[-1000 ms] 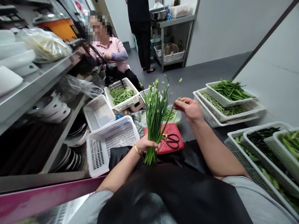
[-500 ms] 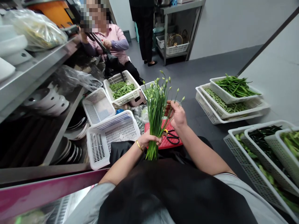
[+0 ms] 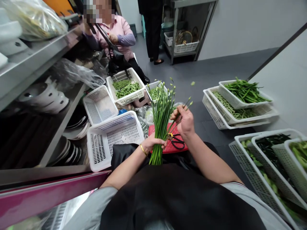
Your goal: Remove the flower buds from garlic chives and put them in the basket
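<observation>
One bunch of green budded stems [image 3: 161, 116], upright above lap, lower part clamped in left hand's [image 3: 153, 143] closed fingers. Right hand [image 3: 184, 120] beside bunch, fingers pinched on few stems. Black-handled scissors [image 3: 177, 141] on red surface [image 3: 174, 147], just beyond lap. Two white baskets [image 3: 99, 150] [image 3: 98, 107] toward left.

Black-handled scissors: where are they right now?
In the head view, the scissors lie on the red surface, just right of the left hand and below the right hand in the picture.
</observation>
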The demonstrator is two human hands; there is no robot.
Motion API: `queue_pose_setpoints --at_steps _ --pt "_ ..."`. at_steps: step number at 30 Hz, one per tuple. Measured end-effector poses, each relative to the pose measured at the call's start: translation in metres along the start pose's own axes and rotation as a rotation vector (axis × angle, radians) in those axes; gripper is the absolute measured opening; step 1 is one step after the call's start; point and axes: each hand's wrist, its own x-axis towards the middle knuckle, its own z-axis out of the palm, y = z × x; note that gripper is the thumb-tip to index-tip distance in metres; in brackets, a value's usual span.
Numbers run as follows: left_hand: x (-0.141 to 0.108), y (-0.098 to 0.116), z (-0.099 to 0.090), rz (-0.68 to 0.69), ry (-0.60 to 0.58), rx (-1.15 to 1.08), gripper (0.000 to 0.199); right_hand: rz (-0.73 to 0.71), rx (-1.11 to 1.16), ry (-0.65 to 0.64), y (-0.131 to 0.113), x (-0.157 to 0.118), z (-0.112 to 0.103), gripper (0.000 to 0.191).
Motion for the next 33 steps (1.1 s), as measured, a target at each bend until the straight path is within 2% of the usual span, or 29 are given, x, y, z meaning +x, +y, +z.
queue_pose_setpoints --at_steps 4,7,10,13,19,22,24,27,30,33 --pt "-0.001 0.003 0.004 -0.056 -0.066 0.007 0.049 -0.006 -0.006 -0.056 -0.008 0.008 -0.009 0.043" --pt "-0.001 0.007 0.007 -0.072 -0.113 -0.018 0.061 0.018 -0.044 -0.076 -0.004 0.004 -0.007 0.044" --pt "0.0 0.008 0.008 -0.051 -0.089 -0.004 0.056 0.01 -0.008 -0.077 0.003 -0.006 0.0 0.044" --pt "0.002 0.006 0.008 0.008 -0.015 0.014 0.045 0.0 0.001 -0.078 0.002 -0.007 0.002 0.042" --pt "-0.001 0.003 0.004 0.032 0.011 0.021 0.035 -0.083 -0.169 -0.045 -0.034 0.022 -0.016 0.04" --pt "-0.003 0.003 0.003 0.015 -0.014 0.055 0.036 -0.104 -0.34 -0.086 -0.053 0.034 -0.024 0.038" --pt "-0.004 0.004 0.004 0.011 -0.026 0.055 0.038 -0.175 -0.475 -0.107 -0.061 0.037 -0.024 0.033" --pt "-0.004 0.005 0.005 0.027 0.001 0.032 0.039 -0.392 -0.623 -0.09 -0.067 0.036 -0.018 0.025" --pt "-0.004 0.006 0.006 0.048 0.014 0.002 0.038 -0.53 -0.458 -0.005 -0.08 0.037 -0.017 0.026" --pt "-0.005 0.008 0.005 0.079 -0.002 -0.025 0.039 -0.535 -0.133 0.055 -0.12 0.034 -0.039 0.031"
